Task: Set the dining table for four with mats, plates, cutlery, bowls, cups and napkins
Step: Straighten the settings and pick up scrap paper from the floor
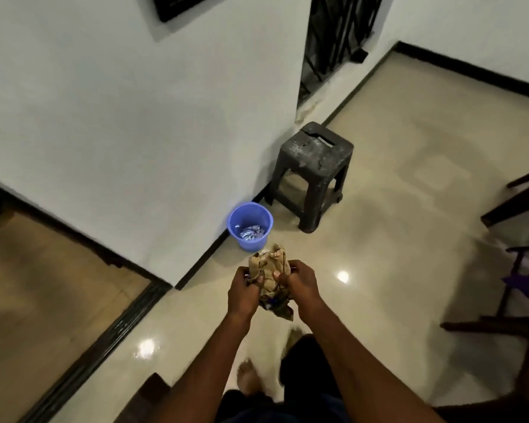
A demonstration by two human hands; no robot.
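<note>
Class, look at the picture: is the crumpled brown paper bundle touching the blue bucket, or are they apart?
Apart. The head view shows the paper bundle held up by the left hand and right hand, with the blue bucket standing on the floor beyond it.

You have two hands in view, the left hand [244, 290] and the right hand [300, 283], both gripping one crumpled brown paper bundle [268, 271]. On the floor by the wall corner stand one blue plastic bucket [250, 225] and one dark plastic stool [313, 172].
</note>
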